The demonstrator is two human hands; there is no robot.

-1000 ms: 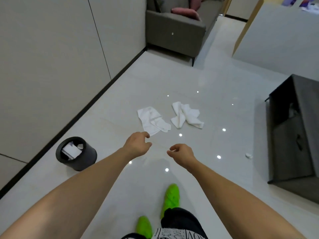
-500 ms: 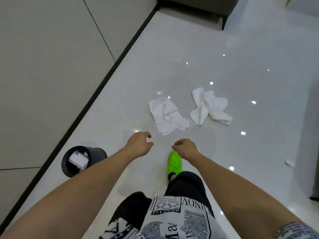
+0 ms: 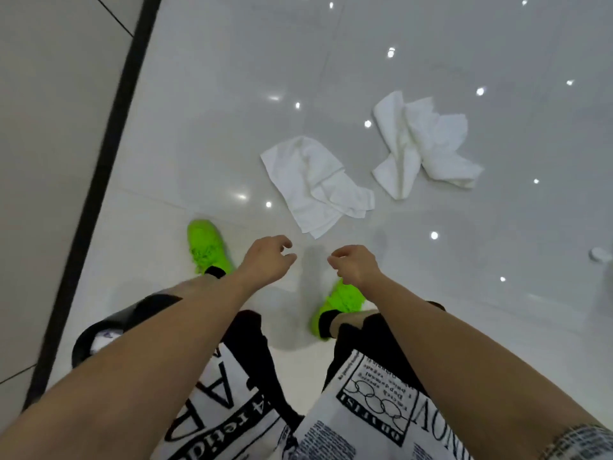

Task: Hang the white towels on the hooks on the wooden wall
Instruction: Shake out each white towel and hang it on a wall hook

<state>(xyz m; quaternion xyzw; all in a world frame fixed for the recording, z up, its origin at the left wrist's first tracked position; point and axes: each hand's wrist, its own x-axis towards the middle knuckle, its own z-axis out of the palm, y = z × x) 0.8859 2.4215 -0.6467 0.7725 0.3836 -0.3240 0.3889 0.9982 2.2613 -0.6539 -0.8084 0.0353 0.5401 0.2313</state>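
Two crumpled white towels lie on the glossy floor ahead of me. The nearer towel (image 3: 318, 184) is just beyond my hands; the second towel (image 3: 421, 144) lies to its right and a little farther off. My left hand (image 3: 265, 260) hovers short of the nearer towel, fingers loosely curled, holding nothing. My right hand (image 3: 353, 263) hangs beside it, also loosely curled and empty. Neither hand touches a towel. No hooks and no wooden wall are in view.
A pale wall with a black skirting strip (image 3: 109, 134) runs along the left. A black waste bin (image 3: 99, 333) stands by it, partly hidden under my left arm. My green shoes (image 3: 205, 247) stand just behind my hands. A small white object (image 3: 600, 255) lies at the right edge.
I have stepped closer and my view has tilted down; the towels now lie right in front of my hands. The sofa and dark cabinet have left the view. Both hands stay empty.
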